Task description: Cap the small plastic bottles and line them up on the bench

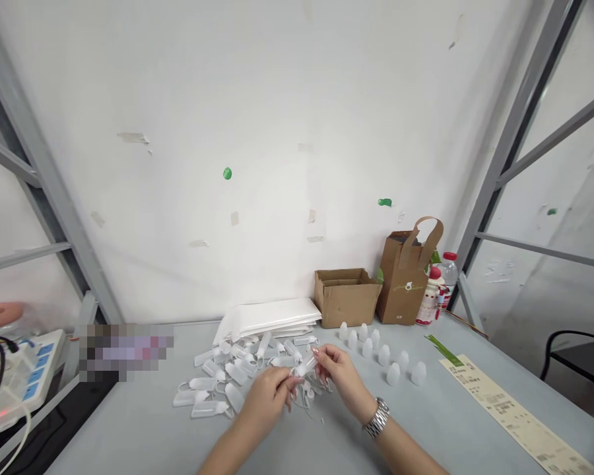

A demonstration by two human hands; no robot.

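Observation:
A small translucent white bottle (305, 365) is held between both hands above the grey table. My left hand (271, 390) pinches its lower left end, and my right hand (340, 375), with a metal watch at the wrist, pinches its upper right end. Many similar bottles (236, 373) with thin loops lie in a loose pile to the left of and behind the hands. Several thin white strings or loops (307, 394) lie just under the hands. To the right, several frosted rounded pieces (383, 355) stand upright in rough rows.
White flat packages (272, 316) are stacked by the wall, beside an open cardboard box (347, 303). A brown paper bag (402, 284) and bottles stand at the back right. A printed paper strip (515, 412) lies at the right; a power strip (42, 369) is far left.

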